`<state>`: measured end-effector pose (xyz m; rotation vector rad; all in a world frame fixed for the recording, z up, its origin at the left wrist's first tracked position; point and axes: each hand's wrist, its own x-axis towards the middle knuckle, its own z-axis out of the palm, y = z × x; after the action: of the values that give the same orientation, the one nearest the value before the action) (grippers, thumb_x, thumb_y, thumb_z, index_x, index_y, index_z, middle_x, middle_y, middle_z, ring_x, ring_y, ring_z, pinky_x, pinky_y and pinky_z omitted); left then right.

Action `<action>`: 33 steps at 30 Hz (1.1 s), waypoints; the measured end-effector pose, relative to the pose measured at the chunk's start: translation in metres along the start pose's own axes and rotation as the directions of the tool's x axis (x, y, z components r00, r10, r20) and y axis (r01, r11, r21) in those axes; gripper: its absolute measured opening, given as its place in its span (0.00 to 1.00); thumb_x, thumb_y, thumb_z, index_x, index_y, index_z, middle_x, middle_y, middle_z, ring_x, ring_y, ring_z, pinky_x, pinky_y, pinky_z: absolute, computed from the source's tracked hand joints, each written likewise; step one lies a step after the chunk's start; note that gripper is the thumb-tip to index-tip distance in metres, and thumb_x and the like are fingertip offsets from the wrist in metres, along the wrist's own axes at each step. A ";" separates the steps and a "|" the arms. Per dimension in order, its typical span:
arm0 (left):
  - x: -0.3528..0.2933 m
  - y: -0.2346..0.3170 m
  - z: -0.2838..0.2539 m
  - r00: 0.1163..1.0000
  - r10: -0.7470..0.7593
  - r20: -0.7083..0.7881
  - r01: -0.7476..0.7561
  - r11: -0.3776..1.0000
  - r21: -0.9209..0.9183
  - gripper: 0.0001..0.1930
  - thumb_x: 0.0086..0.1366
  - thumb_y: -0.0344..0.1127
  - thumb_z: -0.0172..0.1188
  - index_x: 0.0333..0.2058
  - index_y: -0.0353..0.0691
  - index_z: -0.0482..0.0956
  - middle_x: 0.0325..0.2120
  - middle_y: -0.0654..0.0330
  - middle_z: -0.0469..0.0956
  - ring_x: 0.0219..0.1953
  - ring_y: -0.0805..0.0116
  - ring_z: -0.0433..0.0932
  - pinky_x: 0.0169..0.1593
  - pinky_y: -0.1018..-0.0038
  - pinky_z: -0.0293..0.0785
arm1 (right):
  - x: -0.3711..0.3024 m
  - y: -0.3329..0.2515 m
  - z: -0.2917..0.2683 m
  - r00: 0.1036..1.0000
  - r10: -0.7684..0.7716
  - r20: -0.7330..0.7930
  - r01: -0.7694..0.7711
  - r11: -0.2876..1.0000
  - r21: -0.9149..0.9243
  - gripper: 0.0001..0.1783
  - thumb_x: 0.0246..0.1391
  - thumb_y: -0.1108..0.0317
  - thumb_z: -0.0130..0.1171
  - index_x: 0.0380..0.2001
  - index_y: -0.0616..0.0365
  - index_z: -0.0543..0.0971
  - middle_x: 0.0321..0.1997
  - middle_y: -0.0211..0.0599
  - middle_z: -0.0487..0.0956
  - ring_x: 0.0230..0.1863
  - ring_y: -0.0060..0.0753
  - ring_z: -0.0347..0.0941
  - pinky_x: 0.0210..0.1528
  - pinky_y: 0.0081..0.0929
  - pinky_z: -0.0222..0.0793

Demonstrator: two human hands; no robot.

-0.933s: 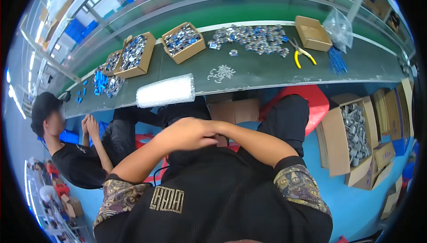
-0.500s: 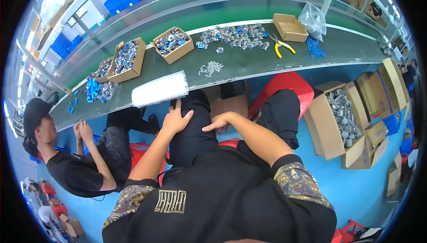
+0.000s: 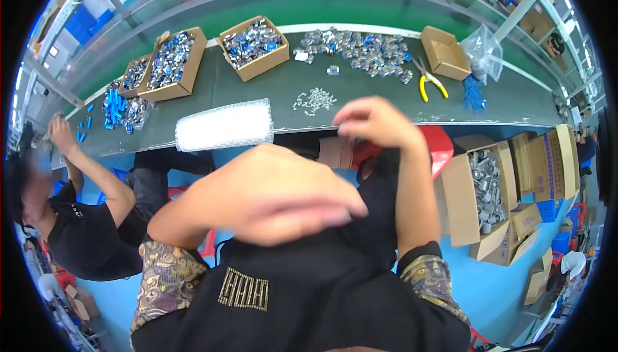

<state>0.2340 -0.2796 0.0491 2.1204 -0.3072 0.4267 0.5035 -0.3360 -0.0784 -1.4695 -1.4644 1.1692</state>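
A small pile of pale, silvery pieces (image 3: 315, 101) lies near the front edge of the dark green surface (image 3: 278, 91), to the left of the right hand (image 3: 384, 123). The right hand is at that edge, its fingers loosely bent and narrowly spread; whether anything small sits between the fingertips cannot be told. The left hand (image 3: 290, 194), blurred, is before the torso; its grip cannot be told. Beyond it, a white roll of bubble wrap (image 3: 225, 126) lies along the front edge. The left hand and forearm hide much of the lap, while the right hand covers part of the surface's edge.

Farther back lies a broad heap of silver-and-blue metallic parts (image 3: 364, 52). To its right are yellow-handled pliers (image 3: 424, 88), a clear plastic bag (image 3: 487, 49) and a bunch of thin blue strips (image 3: 474, 94). At far left, shiny blue cylinders (image 3: 114, 108) lie near a co-worker's hand (image 3: 61, 134).

Counted: four open brown cardboard boxes (image 3: 262, 66) on the surface, three of them filled with parts; one roll; one pair of pliers; one bag; one part (image 3: 333, 70) apart from the heap. The silvery pieces are too small to count.
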 end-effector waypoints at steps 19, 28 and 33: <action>0.092 -0.171 -0.060 0.904 -0.261 -0.339 0.229 0.964 -0.132 0.22 0.68 0.32 0.55 0.60 0.40 0.69 0.38 0.59 0.78 0.28 0.79 0.74 0.33 0.82 0.72 | 0.066 0.039 -0.028 0.927 -0.309 -0.212 0.150 0.824 -0.546 0.08 0.49 0.70 0.64 0.34 0.59 0.83 0.33 0.40 0.79 0.40 0.43 0.75 0.44 0.37 0.71; 0.085 -0.295 -0.047 0.785 -0.444 -0.432 0.315 0.887 -0.339 0.14 0.68 0.34 0.55 0.50 0.40 0.76 0.29 0.66 0.75 0.21 0.82 0.69 0.23 0.83 0.68 | 0.076 0.034 -0.026 0.936 -0.328 -0.128 0.179 0.756 -0.630 0.05 0.48 0.71 0.65 0.31 0.57 0.83 0.30 0.38 0.77 0.37 0.41 0.73 0.43 0.35 0.70; 0.085 -0.299 -0.051 0.763 -0.424 -0.487 0.248 0.889 -0.386 0.14 0.68 0.42 0.57 0.46 0.39 0.78 0.25 0.65 0.76 0.18 0.81 0.68 0.22 0.82 0.66 | 0.084 0.029 -0.038 0.967 -0.204 -0.152 0.107 0.868 -0.485 0.06 0.50 0.72 0.63 0.31 0.61 0.79 0.29 0.34 0.76 0.33 0.29 0.74 0.35 0.28 0.69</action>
<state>0.4139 -0.0789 -0.1141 1.6085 0.3417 0.7116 0.5427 -0.2512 -0.1021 -1.6916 -1.7678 0.5591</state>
